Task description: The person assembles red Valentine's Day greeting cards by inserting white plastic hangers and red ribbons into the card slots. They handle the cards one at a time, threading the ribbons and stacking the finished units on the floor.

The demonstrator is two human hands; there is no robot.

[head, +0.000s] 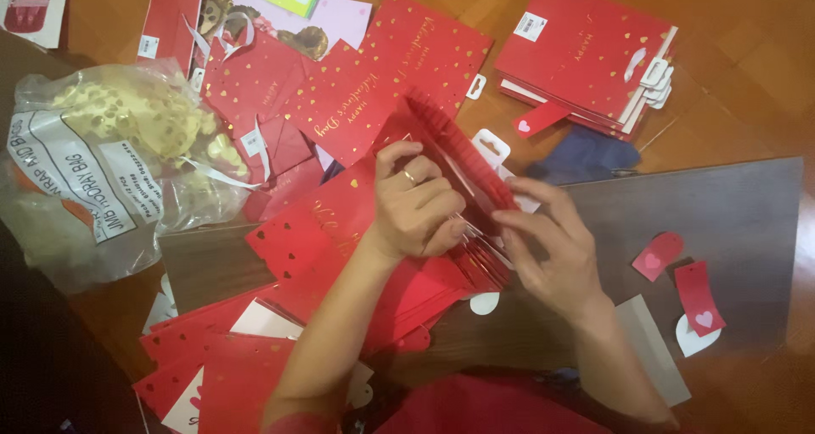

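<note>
My left hand (pixel 416 203), a ring on one finger, grips the edges of a fanned bundle of flat red gift bags (pixel 454 158) with gold hearts. My right hand (pixel 548 247) touches the same bundle from the right, fingers spread against the bags' edges. The bundle stands on edge over more red bags (pixel 314 230) lying flat on a dark board (pixel 730 222). White hang tabs (pixel 491 148) stick out from behind the bundle.
A stack of red bags (pixel 586 56) lies at the back right. Two red heart tags (pixel 658 254) (pixel 699 298) and a white tag rest on the board's right side. A clear plastic bag of gold-patterned items (pixel 110 154) sits at left. Loose red bags (pixel 212 374) spread at the near left.
</note>
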